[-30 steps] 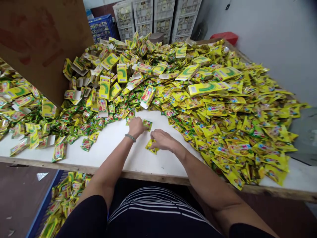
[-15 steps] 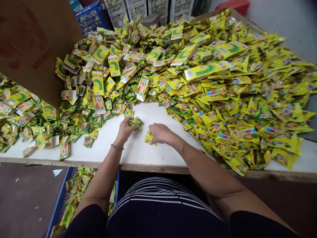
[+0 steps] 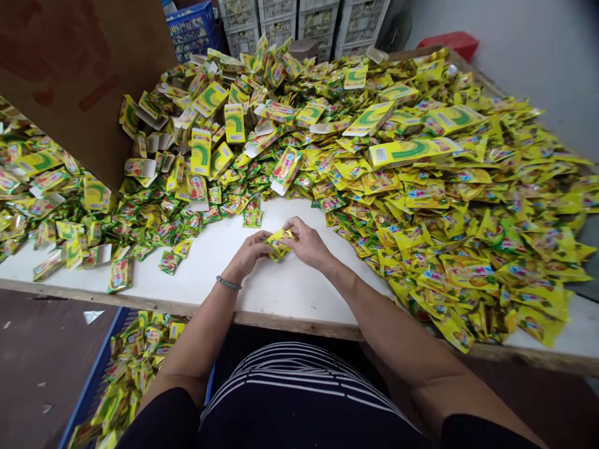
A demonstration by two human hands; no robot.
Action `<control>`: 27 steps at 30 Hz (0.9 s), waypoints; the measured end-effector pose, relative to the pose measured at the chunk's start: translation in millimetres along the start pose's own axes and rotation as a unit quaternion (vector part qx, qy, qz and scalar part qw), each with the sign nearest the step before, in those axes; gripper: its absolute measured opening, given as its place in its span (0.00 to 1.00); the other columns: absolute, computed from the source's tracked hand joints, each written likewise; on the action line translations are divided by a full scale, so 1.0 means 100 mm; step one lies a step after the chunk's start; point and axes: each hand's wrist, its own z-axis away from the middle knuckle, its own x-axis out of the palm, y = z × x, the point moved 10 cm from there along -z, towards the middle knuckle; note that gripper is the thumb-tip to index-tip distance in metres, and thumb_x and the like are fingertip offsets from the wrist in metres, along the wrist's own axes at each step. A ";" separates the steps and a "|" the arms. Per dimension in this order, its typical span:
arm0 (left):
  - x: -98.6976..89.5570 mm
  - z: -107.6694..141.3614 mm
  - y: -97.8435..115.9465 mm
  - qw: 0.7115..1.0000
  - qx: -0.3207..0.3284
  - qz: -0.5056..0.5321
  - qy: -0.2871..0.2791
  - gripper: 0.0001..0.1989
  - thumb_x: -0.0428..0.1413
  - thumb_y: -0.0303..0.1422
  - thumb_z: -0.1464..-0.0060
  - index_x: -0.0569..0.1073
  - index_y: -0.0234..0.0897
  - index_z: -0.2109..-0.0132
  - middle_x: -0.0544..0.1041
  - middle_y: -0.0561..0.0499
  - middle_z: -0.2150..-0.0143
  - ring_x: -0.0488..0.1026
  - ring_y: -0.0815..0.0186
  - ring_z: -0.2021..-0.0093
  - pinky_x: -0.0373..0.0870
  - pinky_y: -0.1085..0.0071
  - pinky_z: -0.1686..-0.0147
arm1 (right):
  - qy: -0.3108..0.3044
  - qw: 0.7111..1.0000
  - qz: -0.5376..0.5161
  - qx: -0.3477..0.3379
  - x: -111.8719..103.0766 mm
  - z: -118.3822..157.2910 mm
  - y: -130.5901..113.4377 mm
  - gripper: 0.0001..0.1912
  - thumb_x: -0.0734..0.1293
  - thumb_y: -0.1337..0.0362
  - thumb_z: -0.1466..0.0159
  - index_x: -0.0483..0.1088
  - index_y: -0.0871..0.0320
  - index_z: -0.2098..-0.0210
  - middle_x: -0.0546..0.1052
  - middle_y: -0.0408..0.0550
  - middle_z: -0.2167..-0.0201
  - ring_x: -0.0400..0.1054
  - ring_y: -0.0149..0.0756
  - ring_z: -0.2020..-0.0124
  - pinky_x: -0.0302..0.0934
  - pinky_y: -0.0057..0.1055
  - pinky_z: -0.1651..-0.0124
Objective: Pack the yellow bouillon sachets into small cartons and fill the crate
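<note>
Our two hands meet over the bare middle of the worktop, and between them we pinch a small bundle of yellow sachets. Our left hand has its grip closed on the bundle's near left end, a bracelet round its wrist; our right hand closes its grip on the far right end, fingers curled over the top. The bundle sits just above the white surface; we cannot tell whether it touches it.

Just beyond our hands a green sachet lies alone at the edge of the green sachet heap, which spreads off to our left. To our right a broad pile of yellow sachets covers the worktop out to its far edge. Flattened yellow cartons lie scattered across the top of the heaps. A brown cardboard sheet leans in at the upper left. Below the worktop's near edge, on our left, a blue crate holds more sachets. White crates are stacked at the back.
</note>
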 end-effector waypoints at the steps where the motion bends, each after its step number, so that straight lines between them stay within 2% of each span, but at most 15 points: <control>1: -0.01 -0.01 0.01 1.000 0.005 -0.001 0.009 0.17 0.69 0.33 0.62 0.74 0.33 0.64 0.77 0.52 0.71 0.72 0.70 0.73 0.68 0.74 0.72 | 0.011 1.000 0.009 -0.006 0.00 0.01 -0.02 0.15 0.66 0.62 0.43 0.65 0.55 0.56 0.75 0.41 0.69 0.69 0.34 0.67 0.62 0.30 0.61; 4: -0.07 -0.03 0.05 0.998 0.039 0.002 0.046 0.22 0.71 0.41 0.63 0.73 0.33 0.64 0.76 0.53 0.73 0.71 0.71 0.75 0.67 0.74 0.73 | 0.045 0.998 -0.029 -0.014 -0.04 0.02 -0.02 0.20 0.66 0.61 0.42 0.64 0.56 0.50 0.77 0.45 0.63 0.72 0.36 0.63 0.65 0.33 0.58; 6: -0.07 -0.04 0.08 0.997 0.063 0.001 0.053 0.25 0.72 0.44 0.64 0.72 0.33 0.65 0.75 0.54 0.74 0.71 0.71 0.75 0.68 0.74 0.72 | 0.070 0.994 -0.088 0.010 -0.11 0.03 0.07 0.25 0.67 0.56 0.42 0.63 0.57 0.47 0.77 0.50 0.58 0.73 0.38 0.60 0.68 0.34 0.57; 8: -0.05 -0.03 0.09 0.996 0.080 -0.015 0.045 0.25 0.72 0.46 0.64 0.73 0.34 0.66 0.76 0.53 0.73 0.71 0.71 0.75 0.69 0.73 0.71 | 0.064 0.989 -0.124 0.042 -0.09 0.02 0.15 0.29 0.69 0.50 0.43 0.65 0.58 0.46 0.77 0.53 0.55 0.73 0.39 0.59 0.70 0.35 0.59; 9: -0.03 -0.02 0.09 0.995 0.087 -0.031 0.039 0.25 0.72 0.47 0.63 0.73 0.33 0.66 0.76 0.52 0.72 0.71 0.71 0.74 0.69 0.72 0.71 | 0.040 0.990 -0.122 0.057 -0.05 0.02 0.16 0.29 0.70 0.48 0.44 0.68 0.58 0.49 0.78 0.53 0.56 0.74 0.40 0.61 0.70 0.35 0.61; 12: 0.00 0.00 0.10 0.992 0.091 -0.088 0.026 0.25 0.70 0.48 0.60 0.74 0.33 0.65 0.76 0.50 0.72 0.71 0.70 0.74 0.67 0.72 0.71 | -0.037 0.992 -0.070 0.099 0.11 0.06 0.16 0.22 0.71 0.45 0.46 0.73 0.58 0.66 0.78 0.48 0.71 0.74 0.40 0.70 0.68 0.33 0.69; 15: -0.06 -0.02 0.25 0.981 0.073 -0.182 0.001 0.25 0.67 0.50 0.56 0.73 0.34 0.63 0.76 0.49 0.73 0.72 0.67 0.74 0.67 0.71 0.71 | -0.032 0.992 -0.055 0.105 0.09 0.10 0.09 0.18 0.70 0.46 0.46 0.72 0.55 0.71 0.77 0.45 0.76 0.72 0.38 0.76 0.66 0.32 0.74; 16: -0.17 -0.05 0.40 0.969 0.081 -0.231 0.014 0.24 0.67 0.51 0.55 0.73 0.35 0.63 0.76 0.48 0.73 0.72 0.66 0.73 0.67 0.70 0.70 | -0.020 0.993 -0.052 0.099 0.05 0.10 0.06 0.17 0.69 0.47 0.46 0.73 0.54 0.71 0.77 0.45 0.76 0.71 0.38 0.77 0.65 0.33 0.74; 18: -0.61 -0.09 0.93 0.919 0.130 -0.352 0.117 0.23 0.66 0.51 0.54 0.73 0.36 0.63 0.77 0.47 0.68 0.74 0.62 0.67 0.67 0.68 0.66 | 0.002 0.995 -0.031 0.091 -0.03 0.10 0.02 0.16 0.67 0.48 0.46 0.73 0.54 0.72 0.77 0.45 0.77 0.71 0.38 0.78 0.65 0.33 0.73; 19: -0.91 -0.07 1.28 0.873 0.160 -0.413 0.206 0.23 0.65 0.50 0.53 0.74 0.36 0.62 0.77 0.45 0.65 0.74 0.60 0.63 0.67 0.67 0.63 | 0.009 0.996 -0.018 0.092 -0.06 0.10 0.03 0.16 0.66 0.47 0.46 0.72 0.54 0.73 0.77 0.45 0.78 0.71 0.38 0.77 0.65 0.34 0.72; 21: -1.55 0.03 1.97 0.749 0.176 -0.509 0.385 0.24 0.63 0.51 0.50 0.74 0.35 0.57 0.76 0.40 0.56 0.72 0.53 0.53 0.67 0.62 0.54 | 0.018 0.996 0.004 0.092 -0.09 0.09 0.03 0.17 0.65 0.45 0.45 0.71 0.53 0.74 0.76 0.45 0.78 0.71 0.40 0.76 0.64 0.35 0.70; 22: -1.82 0.03 2.24 0.700 0.163 -0.547 0.428 0.25 0.60 0.51 0.47 0.75 0.33 0.53 0.75 0.37 0.52 0.70 0.50 0.48 0.65 0.60 0.49 | 0.020 0.996 0.013 0.090 -0.09 0.09 0.03 0.18 0.65 0.44 0.45 0.71 0.53 0.74 0.76 0.45 0.79 0.71 0.41 0.76 0.64 0.35 0.70; 24: -2.29 -0.03 2.66 0.631 0.118 -0.613 0.461 0.30 0.58 0.54 0.46 0.75 0.30 0.49 0.72 0.32 0.46 0.64 0.44 0.42 0.60 0.54 0.43 | 0.018 0.996 0.027 0.084 -0.07 0.09 0.03 0.18 0.64 0.44 0.44 0.73 0.52 0.72 0.77 0.45 0.78 0.71 0.42 0.75 0.63 0.36 0.69; 26: -2.69 -0.13 2.89 0.601 0.066 -0.649 0.462 0.36 0.56 0.56 0.47 0.73 0.30 0.44 0.69 0.30 0.41 0.59 0.39 0.39 0.56 0.49 0.40 | 0.010 0.996 0.034 0.079 -0.01 0.09 0.03 0.18 0.64 0.44 0.44 0.74 0.51 0.70 0.78 0.44 0.76 0.71 0.42 0.74 0.63 0.36 0.68; 27: -2.85 -0.18 2.94 0.599 0.040 -0.655 0.459 0.39 0.55 0.58 0.48 0.71 0.31 0.41 0.66 0.30 0.38 0.56 0.37 0.37 0.54 0.47 0.40 | 0.006 0.996 0.035 0.080 0.02 0.09 0.04 0.18 0.63 0.45 0.43 0.74 0.50 0.69 0.78 0.44 0.76 0.71 0.42 0.73 0.63 0.36 0.68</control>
